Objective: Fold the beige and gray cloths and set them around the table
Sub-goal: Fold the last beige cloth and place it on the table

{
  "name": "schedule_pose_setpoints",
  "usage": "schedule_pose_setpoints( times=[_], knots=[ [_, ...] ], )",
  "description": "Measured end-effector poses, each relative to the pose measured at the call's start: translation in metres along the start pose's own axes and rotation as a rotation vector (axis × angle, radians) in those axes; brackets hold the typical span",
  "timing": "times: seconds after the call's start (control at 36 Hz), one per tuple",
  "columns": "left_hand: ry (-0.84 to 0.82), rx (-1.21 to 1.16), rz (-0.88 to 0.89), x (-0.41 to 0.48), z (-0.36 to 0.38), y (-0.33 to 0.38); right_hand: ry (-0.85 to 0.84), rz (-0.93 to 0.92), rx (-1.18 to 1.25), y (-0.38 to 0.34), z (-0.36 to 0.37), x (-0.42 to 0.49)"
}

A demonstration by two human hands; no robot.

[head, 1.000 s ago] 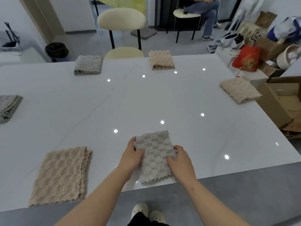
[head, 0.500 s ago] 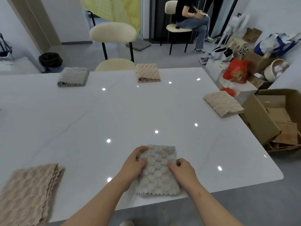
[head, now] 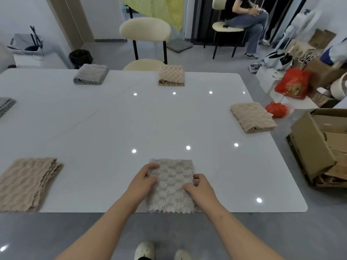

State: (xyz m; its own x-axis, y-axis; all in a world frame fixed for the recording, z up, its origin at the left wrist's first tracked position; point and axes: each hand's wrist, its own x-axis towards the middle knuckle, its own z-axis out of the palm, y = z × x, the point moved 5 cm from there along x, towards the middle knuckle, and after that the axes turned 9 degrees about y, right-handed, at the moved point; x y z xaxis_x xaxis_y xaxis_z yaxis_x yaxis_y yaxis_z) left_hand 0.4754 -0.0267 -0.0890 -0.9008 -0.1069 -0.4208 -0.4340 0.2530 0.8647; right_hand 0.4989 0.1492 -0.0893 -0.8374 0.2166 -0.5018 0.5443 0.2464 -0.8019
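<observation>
My left hand (head: 143,182) and my right hand (head: 200,188) both rest on a folded gray cloth (head: 171,185) at the near edge of the white table (head: 112,124). The left fingers curl over its left side, the right fingers press on its right side; whether either hand truly pinches the fabric I cannot tell. The cloth's scalloped near hem lies right at the table's edge.

Other folded cloths sit around the table: a beige cloth (head: 26,182) at my near left, a second gray cloth (head: 91,74) and a second beige cloth (head: 171,75) along the far edge, a third beige cloth (head: 252,117) at the right edge, slightly overhanging it, and a third gray cloth (head: 5,106) at the far left (cut off by the frame). A cream chair (head: 145,32) stands behind the far edge
</observation>
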Motion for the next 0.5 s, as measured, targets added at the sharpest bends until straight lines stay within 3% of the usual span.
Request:
schedule_pose_setpoints(
  times=[0.5],
  knots=[
    [-0.132,0.128,0.034,0.0022,-0.0039,-0.0069,0.067,-0.011,-0.005,0.0035,0.0035,0.0076]
  ],
)
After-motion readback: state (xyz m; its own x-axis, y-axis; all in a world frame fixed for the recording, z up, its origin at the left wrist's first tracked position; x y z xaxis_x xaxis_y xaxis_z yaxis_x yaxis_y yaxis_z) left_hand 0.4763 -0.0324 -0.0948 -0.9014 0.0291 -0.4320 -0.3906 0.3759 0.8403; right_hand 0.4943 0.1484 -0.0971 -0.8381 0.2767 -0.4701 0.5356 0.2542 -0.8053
